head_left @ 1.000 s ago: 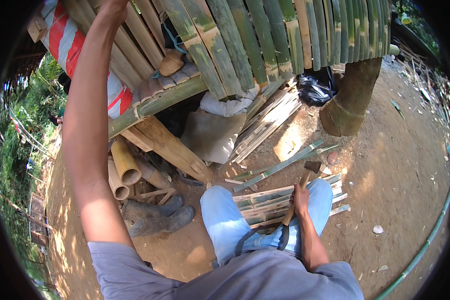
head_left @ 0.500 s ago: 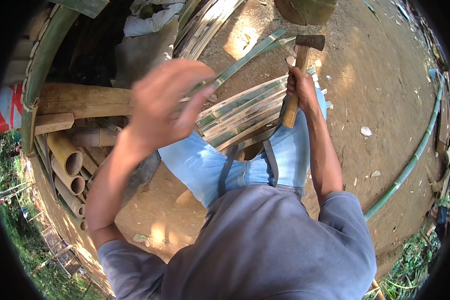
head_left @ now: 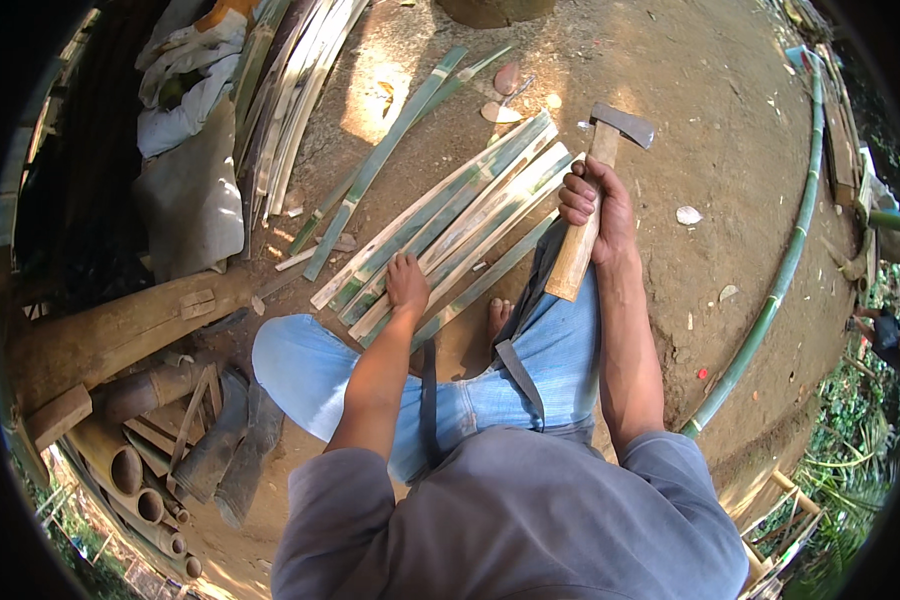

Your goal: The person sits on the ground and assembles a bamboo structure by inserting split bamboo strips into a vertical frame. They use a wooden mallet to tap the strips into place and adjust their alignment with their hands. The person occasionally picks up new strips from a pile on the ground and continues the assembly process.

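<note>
My right hand (head_left: 604, 208) grips a hatchet (head_left: 578, 245) by its wooden handle, just below the dark metal head. The hatchet stands over my right thigh, head pointing away from me. Between my knees lies a row of split bamboo strips (head_left: 450, 205), some green-skinned and some pale. My left hand (head_left: 407, 286) is down at the near part of that row, its fingers bent over the bamboo strips. The undersides of those fingers are hidden.
Two green bamboo strips (head_left: 380, 165) lie crossed beyond the row, near a pile of pale strips (head_left: 305, 100). A thick log (head_left: 130, 335) and bamboo tubes (head_left: 125, 470) are at left. A long green pole (head_left: 770, 300) curves along the right.
My left hand has come down from a raised, blurred position onto the bamboo strips. The hatchet remains in my right hand. The whole view has shifted.
</note>
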### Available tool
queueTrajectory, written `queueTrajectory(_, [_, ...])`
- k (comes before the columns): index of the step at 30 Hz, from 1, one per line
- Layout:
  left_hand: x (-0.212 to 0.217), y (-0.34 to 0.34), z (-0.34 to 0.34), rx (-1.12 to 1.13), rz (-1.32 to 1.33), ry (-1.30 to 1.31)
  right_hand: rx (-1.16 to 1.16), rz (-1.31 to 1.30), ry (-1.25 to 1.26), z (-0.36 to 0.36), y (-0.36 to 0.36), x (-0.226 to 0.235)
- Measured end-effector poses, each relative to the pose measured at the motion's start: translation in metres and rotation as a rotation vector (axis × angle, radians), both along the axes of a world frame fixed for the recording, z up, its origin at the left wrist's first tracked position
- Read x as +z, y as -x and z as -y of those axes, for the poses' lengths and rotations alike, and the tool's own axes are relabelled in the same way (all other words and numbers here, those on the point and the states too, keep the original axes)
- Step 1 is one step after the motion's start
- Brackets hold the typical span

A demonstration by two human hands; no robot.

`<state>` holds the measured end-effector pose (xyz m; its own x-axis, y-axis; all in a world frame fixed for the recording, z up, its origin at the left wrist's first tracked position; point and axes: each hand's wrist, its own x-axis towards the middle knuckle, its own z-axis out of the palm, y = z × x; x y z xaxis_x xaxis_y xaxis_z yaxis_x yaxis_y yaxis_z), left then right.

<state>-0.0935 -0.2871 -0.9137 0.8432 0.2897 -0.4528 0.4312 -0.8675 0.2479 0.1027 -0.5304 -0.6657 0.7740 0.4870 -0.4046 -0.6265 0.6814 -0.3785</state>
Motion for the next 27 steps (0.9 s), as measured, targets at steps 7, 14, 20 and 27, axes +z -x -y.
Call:
queueTrajectory(7, [0.054, -0.038, -0.014, 0.077, -0.074, 0.147, -0.146, -0.098, 0.314, -0.005, -0.015, -0.019])
queueTrajectory(14, [0.169, -0.098, -0.084, 0.11, 0.166, 0.255, -0.089, -0.194, 1.054, -0.083, 0.023, -0.172])
queueTrajectory(20, [0.201, -0.102, -0.114, 0.138, 0.403, 0.719, 0.453, 0.032, 1.846, -0.116, 0.065, -0.201])
queueTrajectory(27, [0.311, -0.107, -0.076, -0.044, 0.208, 1.59, 0.246, 0.692, 0.779, -0.129, 0.083, -0.037])
